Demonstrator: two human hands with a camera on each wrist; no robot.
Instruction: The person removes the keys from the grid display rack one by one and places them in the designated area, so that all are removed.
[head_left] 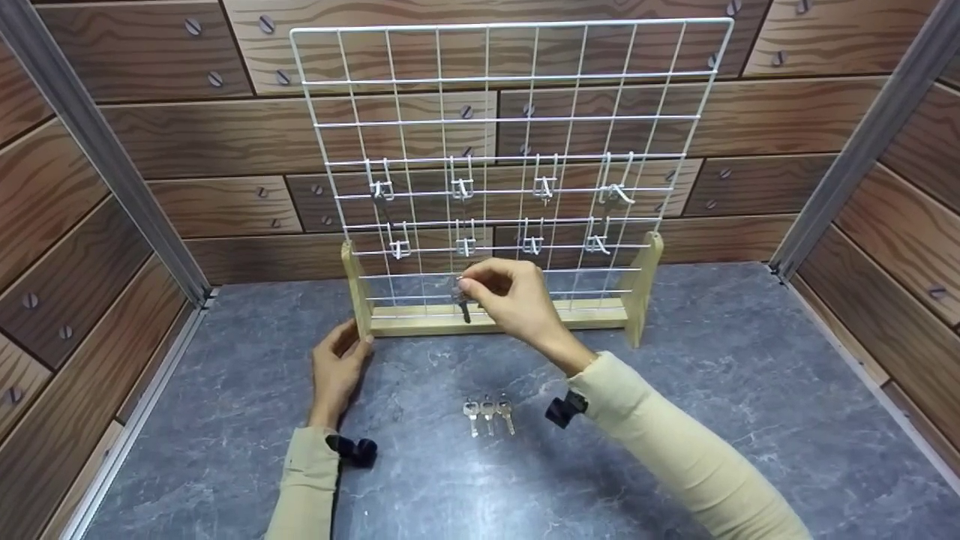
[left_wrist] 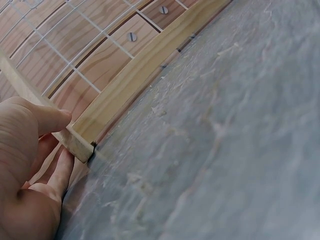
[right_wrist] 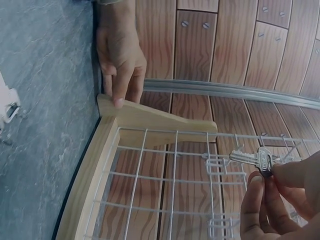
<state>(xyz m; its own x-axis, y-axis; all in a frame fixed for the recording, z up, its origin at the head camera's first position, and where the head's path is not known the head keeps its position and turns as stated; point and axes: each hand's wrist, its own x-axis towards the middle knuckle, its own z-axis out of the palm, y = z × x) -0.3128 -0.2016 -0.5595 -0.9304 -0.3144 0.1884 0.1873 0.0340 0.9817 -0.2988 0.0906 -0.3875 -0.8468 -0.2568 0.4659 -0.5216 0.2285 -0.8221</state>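
My right hand (head_left: 517,296) pinches a silver key (right_wrist: 260,159) by its head between thumb and fingers. The key (head_left: 465,311) points downward in the head view, in front of the lower part of a white wire grid rack (head_left: 487,120). Two rows of white hooks (head_left: 462,187) hang across the grid; whether anything hangs on them is too small to tell. My left hand (head_left: 337,371) holds the lower front end of the rack's left wooden side foot (left_wrist: 77,145), thumb on one face and fingers on the other. Three more keys (head_left: 487,416) lie side by side on the table.
The rack stands on a wooden base bar (head_left: 495,322) with a right side foot (head_left: 643,292). The grey marbled tabletop (head_left: 675,420) is bounded by wood-patterned walls (head_left: 202,135) and metal corner posts (head_left: 832,150).
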